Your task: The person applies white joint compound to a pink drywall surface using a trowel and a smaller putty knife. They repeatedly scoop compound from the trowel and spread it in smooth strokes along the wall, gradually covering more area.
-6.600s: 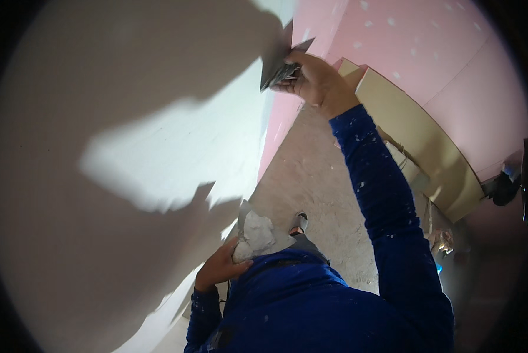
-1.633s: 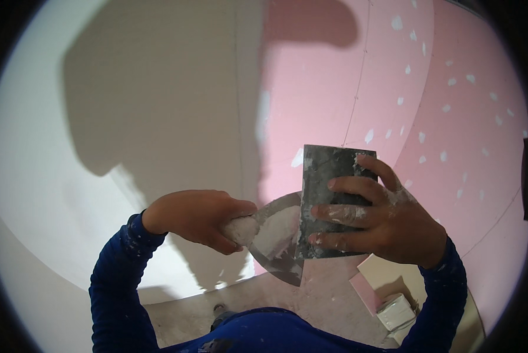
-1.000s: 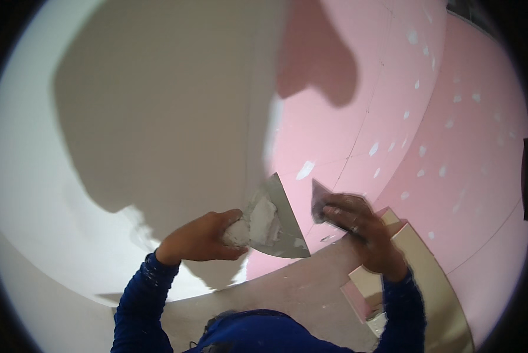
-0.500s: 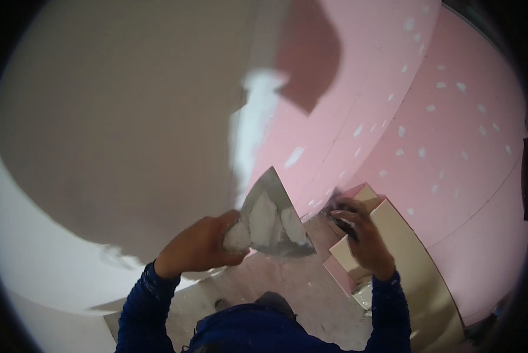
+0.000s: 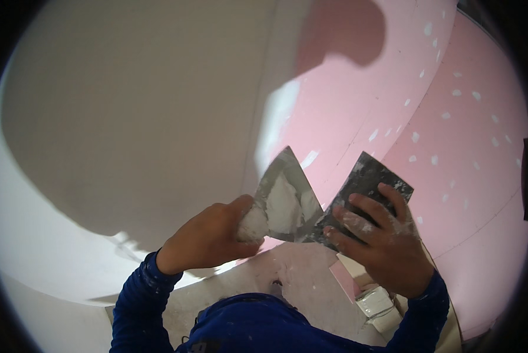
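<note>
My left hand (image 5: 208,238) grips a wide putty knife (image 5: 287,165) by its handle end, its metal blade fanning up and to the right. White filler (image 5: 283,203) lies on the blade and is heaped near my left fingers. My right hand (image 5: 393,253) holds a dark rectangular scraper blade (image 5: 373,176), fingers spread across its speckled face and the thumb hidden. White smears mark those fingers. The scraper's lower left edge meets or overlaps the lower right corner of the putty knife; whether they touch is hard to tell.
Pink wallboard (image 5: 346,106) with many white filler spots rises ahead and right. A white filler band (image 5: 279,120) runs beside the shaded pale wall (image 5: 140,117) at left. Below my right hand, a white packet-like object (image 5: 376,303) sits by cream boards. The floor (image 5: 305,276) is dusty.
My right hand has come up and turned, bringing the scraper's flat face into view and its edge to the putty knife. My left hand has shifted slightly right and up.
</note>
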`<act>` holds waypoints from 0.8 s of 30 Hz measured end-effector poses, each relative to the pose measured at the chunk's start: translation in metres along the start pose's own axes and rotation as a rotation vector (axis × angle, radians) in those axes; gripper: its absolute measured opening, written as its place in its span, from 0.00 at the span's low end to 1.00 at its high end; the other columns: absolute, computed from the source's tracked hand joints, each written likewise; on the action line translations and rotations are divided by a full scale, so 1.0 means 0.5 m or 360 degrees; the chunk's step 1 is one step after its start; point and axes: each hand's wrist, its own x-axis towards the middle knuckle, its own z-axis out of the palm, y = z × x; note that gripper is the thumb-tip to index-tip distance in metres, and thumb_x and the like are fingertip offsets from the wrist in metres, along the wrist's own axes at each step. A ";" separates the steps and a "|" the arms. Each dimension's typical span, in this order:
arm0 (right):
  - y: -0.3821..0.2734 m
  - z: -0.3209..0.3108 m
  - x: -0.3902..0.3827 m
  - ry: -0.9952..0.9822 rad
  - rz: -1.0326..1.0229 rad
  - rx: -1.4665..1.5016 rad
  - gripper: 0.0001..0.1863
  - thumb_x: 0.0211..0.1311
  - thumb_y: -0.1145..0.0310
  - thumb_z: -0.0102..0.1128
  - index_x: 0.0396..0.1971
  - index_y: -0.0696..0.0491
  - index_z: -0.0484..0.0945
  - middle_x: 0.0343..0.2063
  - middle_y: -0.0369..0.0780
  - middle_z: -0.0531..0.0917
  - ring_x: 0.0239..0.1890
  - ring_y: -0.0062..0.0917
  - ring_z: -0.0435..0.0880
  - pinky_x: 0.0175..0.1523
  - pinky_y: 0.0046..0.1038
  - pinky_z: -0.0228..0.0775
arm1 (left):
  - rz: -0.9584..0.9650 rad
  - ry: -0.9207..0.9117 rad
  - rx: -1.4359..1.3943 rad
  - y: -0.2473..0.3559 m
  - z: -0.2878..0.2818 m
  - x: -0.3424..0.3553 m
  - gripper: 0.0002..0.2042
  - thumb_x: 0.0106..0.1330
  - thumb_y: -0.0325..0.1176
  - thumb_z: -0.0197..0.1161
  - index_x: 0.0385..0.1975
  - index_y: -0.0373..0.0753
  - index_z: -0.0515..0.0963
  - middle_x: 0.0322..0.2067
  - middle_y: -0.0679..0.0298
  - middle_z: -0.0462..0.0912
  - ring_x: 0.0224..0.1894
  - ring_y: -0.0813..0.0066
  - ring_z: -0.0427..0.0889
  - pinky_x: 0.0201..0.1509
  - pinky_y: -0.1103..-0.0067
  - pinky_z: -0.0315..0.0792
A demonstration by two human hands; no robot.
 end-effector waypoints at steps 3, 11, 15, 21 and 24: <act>0.015 0.008 0.018 -0.0012 0.0043 0.0198 0.19 0.62 0.74 0.61 0.52 0.43 0.84 0.53 0.38 0.85 0.63 0.35 0.77 0.73 0.46 0.59 | -0.0182 0.0442 0.0248 -0.036 -0.006 -0.045 0.25 0.54 0.34 0.76 0.49 0.30 0.74 0.34 0.46 0.87 0.35 0.52 0.88 0.42 0.66 0.80; 0.211 0.027 0.082 0.0540 0.0808 0.2976 0.27 0.55 0.82 0.57 0.58 0.66 0.74 0.47 0.48 0.85 0.48 0.34 0.84 0.58 0.34 0.77 | -0.0291 0.0536 0.0020 -0.125 0.035 -0.252 0.30 0.51 0.41 0.79 0.51 0.31 0.78 0.38 0.46 0.88 0.40 0.51 0.89 0.48 0.66 0.80; 0.186 -0.110 0.129 0.0819 0.0553 0.2526 0.26 0.58 0.77 0.59 0.58 0.67 0.73 0.46 0.46 0.84 0.48 0.32 0.83 0.57 0.32 0.76 | -0.0703 0.0528 0.0315 -0.186 0.110 -0.359 0.32 0.68 0.43 0.65 0.69 0.36 0.67 0.53 0.43 0.83 0.53 0.52 0.83 0.55 0.63 0.77; 0.088 -0.382 0.247 0.1561 -0.0198 0.0227 0.20 0.66 0.72 0.50 0.58 0.57 0.76 0.34 0.52 0.84 0.36 0.40 0.85 0.49 0.35 0.76 | -0.0606 0.0678 -0.0350 -0.303 0.234 -0.635 0.24 0.77 0.46 0.53 0.61 0.32 0.75 0.52 0.49 0.84 0.56 0.59 0.83 0.59 0.65 0.75; 0.090 -0.508 0.346 0.1769 -0.0093 -0.0235 0.21 0.67 0.72 0.51 0.59 0.53 0.77 0.42 0.54 0.85 0.44 0.50 0.84 0.51 0.40 0.75 | -0.0505 0.0908 -0.0887 -0.350 0.266 -0.728 0.18 0.77 0.38 0.56 0.60 0.35 0.77 0.47 0.58 0.85 0.52 0.70 0.83 0.54 0.69 0.77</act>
